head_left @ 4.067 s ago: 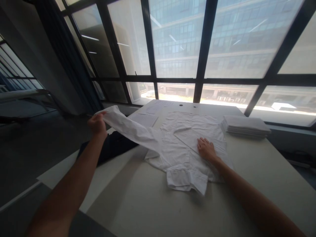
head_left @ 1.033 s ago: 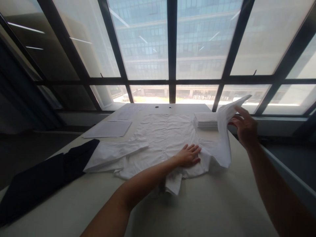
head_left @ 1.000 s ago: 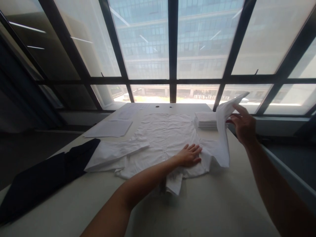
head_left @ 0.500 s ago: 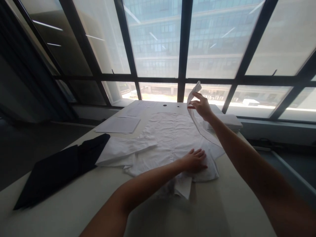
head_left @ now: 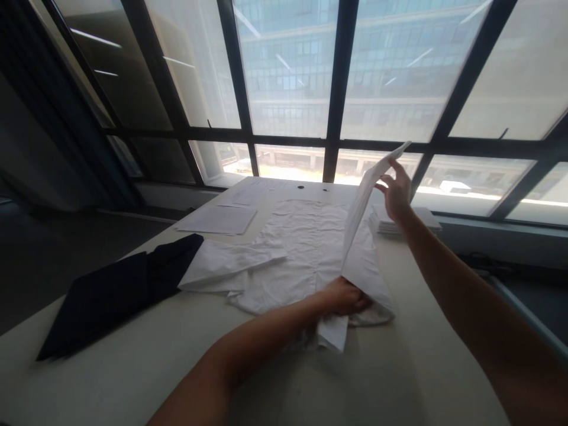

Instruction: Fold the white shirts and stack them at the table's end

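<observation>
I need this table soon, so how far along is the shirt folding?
Partway. Done: the white shirt lies spread on the table, one sleeve lying flat out to its left, and a stack of folded white cloth sits behind. In hand: the right hand lifts the other sleeve while the left hand presses near the collar. Left: both sleeves and the body look unfolded; a dark garment lies beside.

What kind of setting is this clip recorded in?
Probably an office or workroom in an upper-floor building, used for folding clothes. A large pale table stands against floor-to-ceiling windows facing another glass block. On it lie a white shirt, a stack of folded white garments and paper sheets.
</observation>
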Action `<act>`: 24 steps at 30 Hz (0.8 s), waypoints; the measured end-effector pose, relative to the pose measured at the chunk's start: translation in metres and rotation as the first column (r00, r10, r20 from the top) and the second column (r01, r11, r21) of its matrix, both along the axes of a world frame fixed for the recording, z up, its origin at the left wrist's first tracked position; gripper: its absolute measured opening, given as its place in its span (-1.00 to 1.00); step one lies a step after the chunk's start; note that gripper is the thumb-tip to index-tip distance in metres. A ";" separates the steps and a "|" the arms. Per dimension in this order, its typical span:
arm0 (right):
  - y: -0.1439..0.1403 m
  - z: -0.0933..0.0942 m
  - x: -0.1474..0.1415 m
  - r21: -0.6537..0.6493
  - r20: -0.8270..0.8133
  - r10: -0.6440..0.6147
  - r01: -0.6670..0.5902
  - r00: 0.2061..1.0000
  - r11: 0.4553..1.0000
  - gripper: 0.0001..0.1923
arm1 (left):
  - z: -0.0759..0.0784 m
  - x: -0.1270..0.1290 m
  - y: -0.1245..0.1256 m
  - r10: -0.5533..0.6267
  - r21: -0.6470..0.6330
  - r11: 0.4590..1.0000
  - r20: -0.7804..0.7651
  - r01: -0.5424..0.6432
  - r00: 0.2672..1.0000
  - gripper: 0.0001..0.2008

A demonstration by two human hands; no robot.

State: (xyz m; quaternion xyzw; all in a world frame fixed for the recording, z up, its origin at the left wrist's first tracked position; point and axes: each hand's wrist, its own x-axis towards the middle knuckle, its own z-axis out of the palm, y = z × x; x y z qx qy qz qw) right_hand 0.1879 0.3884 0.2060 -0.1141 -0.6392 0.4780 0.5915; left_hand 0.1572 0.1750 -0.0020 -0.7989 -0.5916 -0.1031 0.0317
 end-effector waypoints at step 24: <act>0.070 -0.169 0.280 -0.487 0.054 -0.719 0.647 0.693 0.587 -0.60 | 0.004 0.000 0.001 0.011 -0.073 0.997 0.094 -0.004 0.995 -0.43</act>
